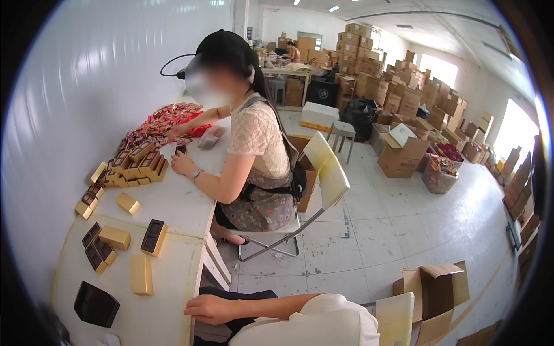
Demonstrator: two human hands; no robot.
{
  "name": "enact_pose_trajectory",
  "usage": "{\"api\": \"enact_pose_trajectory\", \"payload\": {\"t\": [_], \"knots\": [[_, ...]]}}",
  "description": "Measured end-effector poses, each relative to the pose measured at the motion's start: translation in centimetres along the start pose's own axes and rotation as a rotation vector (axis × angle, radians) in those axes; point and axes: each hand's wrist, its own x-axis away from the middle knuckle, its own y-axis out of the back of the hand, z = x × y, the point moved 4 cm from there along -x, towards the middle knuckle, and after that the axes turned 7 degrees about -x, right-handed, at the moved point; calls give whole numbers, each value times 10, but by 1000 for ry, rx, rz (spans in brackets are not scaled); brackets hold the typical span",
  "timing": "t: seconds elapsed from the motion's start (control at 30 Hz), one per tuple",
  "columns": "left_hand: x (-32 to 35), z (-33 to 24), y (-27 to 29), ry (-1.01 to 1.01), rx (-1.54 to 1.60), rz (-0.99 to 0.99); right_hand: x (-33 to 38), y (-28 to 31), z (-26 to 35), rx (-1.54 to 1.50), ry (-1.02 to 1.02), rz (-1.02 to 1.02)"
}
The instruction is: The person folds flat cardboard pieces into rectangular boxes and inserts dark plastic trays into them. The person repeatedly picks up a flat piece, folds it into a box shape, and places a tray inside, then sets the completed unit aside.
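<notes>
My right hand (212,309) rests at the table's near edge, fingers loosely bent, with nothing visible in it. My left hand is out of view. Nearest on the table (173,277) stands a plain gold box (141,275). Beyond it lies a gold box with a dark brown divided insert (153,237). Two more with brown inserts (100,255) sit to the left beside another plain gold box (115,237). A dark brown, ridged plastic piece (96,304) lies at the lower left.
A co-worker (259,138) sits at the table's far part, hands near a dark-topped small box. Beside them are a stack of gold boxes (135,164) and a heap of small red-and-gold wrapped pieces (164,124). Chairs (325,167) and open cartons (430,300) stand on the floor.
</notes>
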Motion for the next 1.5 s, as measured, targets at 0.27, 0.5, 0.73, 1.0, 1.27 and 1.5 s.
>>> {"api": "enact_pose_trajectory", "payload": {"t": [0.27,0.5,0.73,1.0,1.27,1.5], "knots": [[-11,-35,3,-120,99,-35,-11,-13,-14,-2,-83,160],[-16,-71,13,-257,184,-59,-15,-12,-37,7,-55,119],[-15,-96,27,-374,219,-112,-25,-15,-42,-17,29,52],[-2,-100,49,-457,158,-179,-32,-16,-5,-46,-20,61],[13,-143,17,-400,382,211,-26,-18,-1,212,241,196],[15,-137,-6,-183,585,530,-27,-30,-5,134,102,464]]}}
